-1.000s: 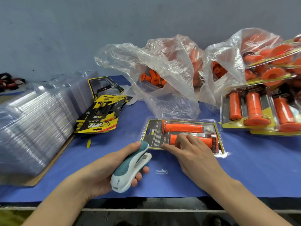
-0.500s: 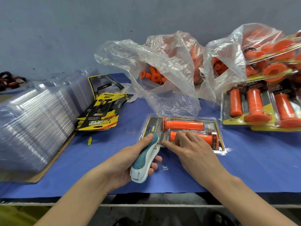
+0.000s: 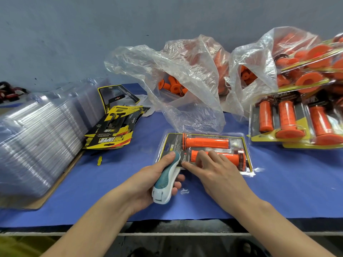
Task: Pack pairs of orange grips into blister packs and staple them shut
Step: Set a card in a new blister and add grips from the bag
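Note:
A clear blister pack (image 3: 239, 140) with a black and yellow card lies on the blue mat and holds two orange grips (image 3: 207, 142). My left hand (image 3: 148, 179) grips a teal and white stapler (image 3: 166, 179), whose nose sits over the pack's near left edge. My right hand (image 3: 213, 168) presses down on the pack with straight fingers, covering part of the nearer grip.
Stacked empty clear blisters (image 3: 37, 138) fill the left. Yellow printed cards (image 3: 111, 130) lie beside them. Two plastic bags of loose orange grips (image 3: 185, 80) stand behind. Finished packs (image 3: 289, 119) pile at the right. The table's front edge (image 3: 167, 233) runs below my arms.
My left hand has carried the stapler up and right, from the open mat to the pack's near left edge. My right hand has stayed pressing on the pack.

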Tool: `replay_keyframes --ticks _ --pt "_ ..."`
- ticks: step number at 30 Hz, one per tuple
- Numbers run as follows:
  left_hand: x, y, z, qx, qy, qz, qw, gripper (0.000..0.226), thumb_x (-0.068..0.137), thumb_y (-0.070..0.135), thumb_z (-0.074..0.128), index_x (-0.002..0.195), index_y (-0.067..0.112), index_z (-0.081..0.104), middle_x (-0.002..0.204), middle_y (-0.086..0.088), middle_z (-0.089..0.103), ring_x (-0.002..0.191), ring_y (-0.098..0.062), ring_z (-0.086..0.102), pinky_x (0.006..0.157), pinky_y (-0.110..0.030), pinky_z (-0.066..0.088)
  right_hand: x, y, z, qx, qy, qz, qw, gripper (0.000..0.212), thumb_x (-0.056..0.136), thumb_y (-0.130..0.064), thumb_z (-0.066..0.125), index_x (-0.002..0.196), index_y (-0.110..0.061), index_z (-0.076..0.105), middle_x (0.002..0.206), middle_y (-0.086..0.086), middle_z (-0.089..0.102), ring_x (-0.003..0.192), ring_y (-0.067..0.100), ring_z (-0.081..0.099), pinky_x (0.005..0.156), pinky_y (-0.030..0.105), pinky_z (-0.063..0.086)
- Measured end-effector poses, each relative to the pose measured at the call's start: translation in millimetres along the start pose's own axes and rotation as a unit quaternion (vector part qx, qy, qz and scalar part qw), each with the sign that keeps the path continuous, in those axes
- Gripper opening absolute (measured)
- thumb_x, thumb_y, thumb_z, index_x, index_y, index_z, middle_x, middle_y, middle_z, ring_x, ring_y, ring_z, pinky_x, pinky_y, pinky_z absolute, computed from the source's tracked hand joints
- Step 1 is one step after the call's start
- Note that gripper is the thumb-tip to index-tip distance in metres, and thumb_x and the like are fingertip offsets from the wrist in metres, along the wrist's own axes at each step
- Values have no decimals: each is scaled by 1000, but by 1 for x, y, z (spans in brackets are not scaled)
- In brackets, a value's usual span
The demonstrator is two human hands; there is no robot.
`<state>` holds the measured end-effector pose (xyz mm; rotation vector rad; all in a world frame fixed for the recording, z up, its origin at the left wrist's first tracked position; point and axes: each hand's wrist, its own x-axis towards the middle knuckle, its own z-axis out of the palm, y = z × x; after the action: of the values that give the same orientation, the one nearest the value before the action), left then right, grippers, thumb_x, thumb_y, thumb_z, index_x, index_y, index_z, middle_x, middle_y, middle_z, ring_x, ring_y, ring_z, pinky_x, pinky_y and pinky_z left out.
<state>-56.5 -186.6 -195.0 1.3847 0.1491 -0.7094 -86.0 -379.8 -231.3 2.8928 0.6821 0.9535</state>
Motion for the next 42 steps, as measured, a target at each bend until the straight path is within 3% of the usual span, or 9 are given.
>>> replay_keyframes --ticks 8,13,16,19,25,33,36,39,42 --pt "4 -4 0 3 18 -8 1000 59 82 53 69 106 0 71 89 -15 72 64 -19 66 53 -27 55 0 -1 6 -10 30 -6 999 39 87 -14 50 122 -23 62 95 2 56 78 26 54 66 38 49" --pt "3 -3 0 7 -13 -2 1000 62 78 54 71 104 -2 69 86 -17 68 63 -25 61 54 -28 54 9 -10 13 9 21 10 1000 70 83 -33 70 145 -15 44 128 2 57 111 25 57 86 40 49" --pt "3 -3 1 19 -28 2 999 58 78 54 70 96 -1 70 84 -16 66 62 -25 60 54 -28 54 17 -12 11 27 -6 -14 1000 63 85 -27 61 145 -15 43 138 -2 54 125 19 53 96 36 46" --pt "3 -1 -1 29 -30 -7 999 53 87 51 64 96 -2 68 83 -16 65 58 -24 61 52 -27 53 24 -13 8 62 -11 -26 998 46 85 -25 50 131 -18 51 122 -5 60 114 16 57 94 33 44" --pt "3 1 -3 56 -36 -14 998 50 94 47 57 98 -2 64 80 -16 63 56 -23 59 51 -26 53 26 -12 9 86 -10 -35 996 48 77 -26 73 121 -15 59 102 -2 64 97 19 62 91 32 49" --pt "1 6 -4 16 -76 -19 997 53 88 51 62 107 1 64 86 -18 62 63 -26 58 56 -30 54 22 -11 9 44 -8 -7 999 60 81 -26 70 136 -12 51 122 -1 62 107 19 61 91 34 49" --pt "-8 12 -24 92 -77 -57 991 63 79 57 69 108 1 66 89 -20 66 63 -25 62 55 -30 55 18 -9 12 15 -12 3 1000 62 82 -23 71 139 -11 51 114 -1 63 102 21 61 87 34 49" --pt "-19 22 -58 283 35 -28 958 68 67 64 71 97 4 64 84 -12 74 60 -23 66 54 -30 55 14 -5 15 7 1 -13 1000 38 83 -16 73 118 -21 62 105 -3 62 97 22 60 85 34 46" --pt "-22 26 -91 509 237 34 826 54 74 67 67 98 20 55 83 -1 71 72 -17 67 59 -30 49 13 -6 18 -1 7 -14 1000 21 85 -15 71 102 -24 65 101 -3 62 95 23 59 85 34 44"
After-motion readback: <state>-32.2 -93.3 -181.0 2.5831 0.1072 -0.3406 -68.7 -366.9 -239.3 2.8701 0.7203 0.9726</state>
